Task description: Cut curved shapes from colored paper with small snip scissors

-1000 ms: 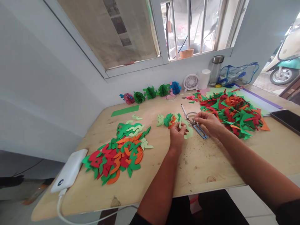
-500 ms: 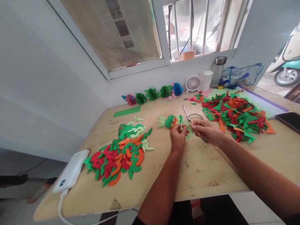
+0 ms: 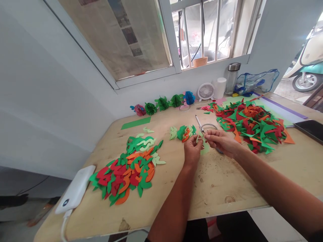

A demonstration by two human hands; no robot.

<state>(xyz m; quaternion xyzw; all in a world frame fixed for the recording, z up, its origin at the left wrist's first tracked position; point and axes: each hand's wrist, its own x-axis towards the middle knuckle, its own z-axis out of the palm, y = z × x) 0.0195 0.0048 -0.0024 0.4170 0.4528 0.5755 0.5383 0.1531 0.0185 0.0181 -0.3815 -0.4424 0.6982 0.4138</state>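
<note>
My left hand (image 3: 192, 150) is closed in a pinch on a small pale green paper piece (image 3: 198, 138) above the table. Close by on its right, the fingertips of my right hand (image 3: 222, 142) are pressed together; what they hold, if anything, is too small to make out. Just behind the left hand lie a folded green and orange paper shape (image 3: 186, 132) and a pale green cut-out (image 3: 173, 132). A round wire ring (image 3: 209, 125) and a white pen (image 3: 199, 121) lie behind my right hand.
Cut paper shapes (image 3: 126, 171) lie piled at left, and scraps (image 3: 254, 124) at right. Along the wall stand paper figures (image 3: 163, 103), a small fan (image 3: 206, 91) and a glass bottle (image 3: 232, 80). A white power bank (image 3: 75, 189) and a phone (image 3: 311, 130) lie near the sides.
The pale green paper piece has turned slightly in my left fingers. My hands stay close together, and the whole view has shifted a little.
</note>
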